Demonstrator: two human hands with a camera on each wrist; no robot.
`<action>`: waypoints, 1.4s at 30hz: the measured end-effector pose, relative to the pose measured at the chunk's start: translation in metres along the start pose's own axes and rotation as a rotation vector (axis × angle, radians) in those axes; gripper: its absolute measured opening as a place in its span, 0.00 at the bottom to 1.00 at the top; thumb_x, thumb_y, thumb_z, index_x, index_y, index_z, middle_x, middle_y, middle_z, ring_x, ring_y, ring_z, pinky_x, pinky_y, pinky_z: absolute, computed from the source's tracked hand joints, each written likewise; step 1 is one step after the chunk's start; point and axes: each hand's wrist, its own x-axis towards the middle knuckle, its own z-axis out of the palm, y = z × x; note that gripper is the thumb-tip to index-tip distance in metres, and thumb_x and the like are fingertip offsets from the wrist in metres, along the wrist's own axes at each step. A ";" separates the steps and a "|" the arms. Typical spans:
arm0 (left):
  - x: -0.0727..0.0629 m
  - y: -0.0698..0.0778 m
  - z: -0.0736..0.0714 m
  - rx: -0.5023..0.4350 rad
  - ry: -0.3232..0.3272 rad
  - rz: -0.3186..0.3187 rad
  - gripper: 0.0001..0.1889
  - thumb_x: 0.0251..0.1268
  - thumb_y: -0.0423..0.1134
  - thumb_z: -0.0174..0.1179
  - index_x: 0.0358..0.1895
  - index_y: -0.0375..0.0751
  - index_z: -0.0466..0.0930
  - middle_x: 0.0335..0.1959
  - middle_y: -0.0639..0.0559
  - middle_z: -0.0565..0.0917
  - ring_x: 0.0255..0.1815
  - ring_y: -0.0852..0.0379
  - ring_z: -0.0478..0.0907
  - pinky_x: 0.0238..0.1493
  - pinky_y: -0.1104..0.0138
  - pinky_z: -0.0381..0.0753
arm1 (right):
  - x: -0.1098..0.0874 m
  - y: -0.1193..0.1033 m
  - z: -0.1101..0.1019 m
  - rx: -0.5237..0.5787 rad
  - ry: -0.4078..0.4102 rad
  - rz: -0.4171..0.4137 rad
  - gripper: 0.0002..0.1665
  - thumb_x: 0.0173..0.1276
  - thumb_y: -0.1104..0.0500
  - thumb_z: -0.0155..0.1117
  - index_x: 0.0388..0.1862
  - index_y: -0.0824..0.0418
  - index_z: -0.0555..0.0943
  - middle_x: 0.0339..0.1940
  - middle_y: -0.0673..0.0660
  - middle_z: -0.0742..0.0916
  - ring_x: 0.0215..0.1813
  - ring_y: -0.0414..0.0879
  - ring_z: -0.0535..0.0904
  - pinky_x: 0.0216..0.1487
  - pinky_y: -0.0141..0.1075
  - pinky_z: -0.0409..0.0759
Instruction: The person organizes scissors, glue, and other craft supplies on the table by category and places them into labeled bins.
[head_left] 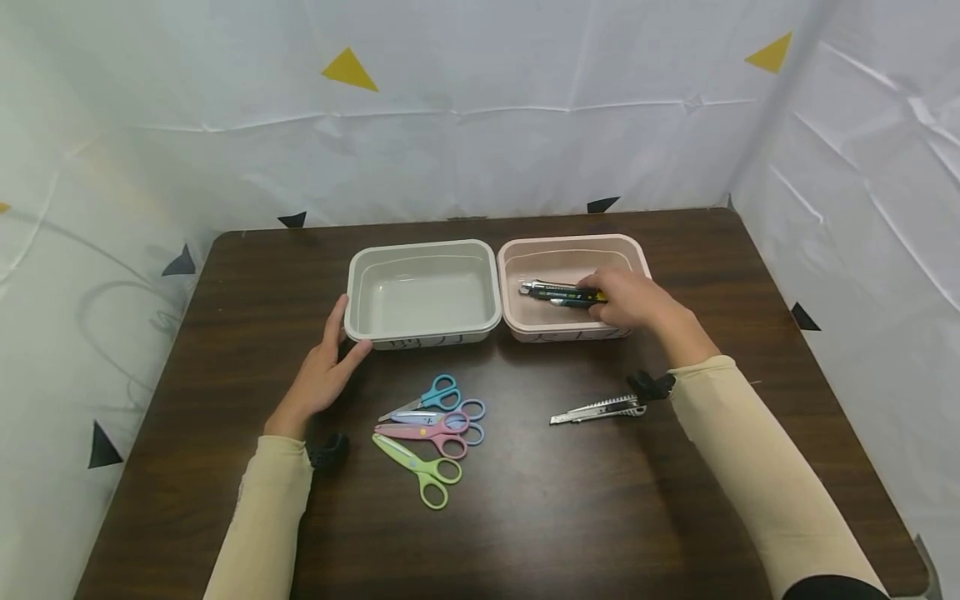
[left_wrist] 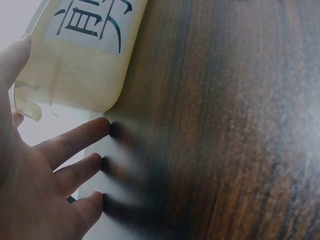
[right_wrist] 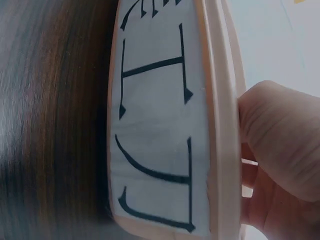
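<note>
Inside the pink bin (head_left: 576,330), my right hand (head_left: 626,298) pinches the end of a black utility knife (head_left: 558,292) with yellow marks. A second dark knife (head_left: 570,303) lies close along it. From the right wrist view, the bin's wall hides the fingertips and the knives. My left hand (head_left: 321,375) is spread at the near left corner of the white bin (head_left: 424,340), thumb and forefinger right at its rim. The left wrist view shows that bin's labelled side (left_wrist: 85,65) beside the straight fingers.
On the brown table (head_left: 525,517) lie blue scissors (head_left: 442,393), lavender scissors (head_left: 474,409), pink scissors (head_left: 420,431) and green scissors (head_left: 423,468). Silvery utility knives (head_left: 598,409) lie below the pink bin, near my right wrist. White sheeting (head_left: 480,158) encloses the back and sides.
</note>
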 end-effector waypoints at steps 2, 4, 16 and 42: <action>0.001 0.000 0.000 -0.001 -0.003 0.005 0.42 0.72 0.59 0.52 0.76 0.77 0.29 0.77 0.41 0.57 0.74 0.38 0.57 0.61 0.30 0.54 | 0.002 0.002 0.002 0.004 -0.006 0.015 0.24 0.59 0.69 0.63 0.56 0.71 0.80 0.46 0.64 0.84 0.43 0.54 0.76 0.48 0.50 0.74; 0.001 0.000 -0.001 -0.001 -0.004 0.005 0.43 0.72 0.59 0.52 0.77 0.75 0.30 0.77 0.41 0.57 0.74 0.39 0.57 0.61 0.30 0.54 | 0.004 0.003 0.004 0.009 -0.006 0.031 0.24 0.58 0.68 0.63 0.56 0.71 0.80 0.46 0.65 0.84 0.43 0.55 0.76 0.48 0.50 0.74; 0.000 -0.001 -0.002 -0.002 0.009 0.006 0.42 0.72 0.59 0.52 0.78 0.73 0.31 0.76 0.42 0.59 0.74 0.40 0.59 0.63 0.32 0.55 | 0.014 0.014 0.014 -0.009 0.022 0.084 0.26 0.54 0.66 0.69 0.54 0.66 0.83 0.46 0.63 0.83 0.46 0.55 0.76 0.51 0.51 0.73; 0.000 -0.003 0.000 -0.004 0.010 0.019 0.42 0.73 0.57 0.52 0.78 0.72 0.31 0.76 0.42 0.59 0.74 0.40 0.58 0.64 0.33 0.54 | 0.026 0.015 0.022 -0.040 0.050 0.198 0.24 0.41 0.61 0.83 0.41 0.57 0.88 0.43 0.54 0.86 0.43 0.51 0.77 0.49 0.49 0.74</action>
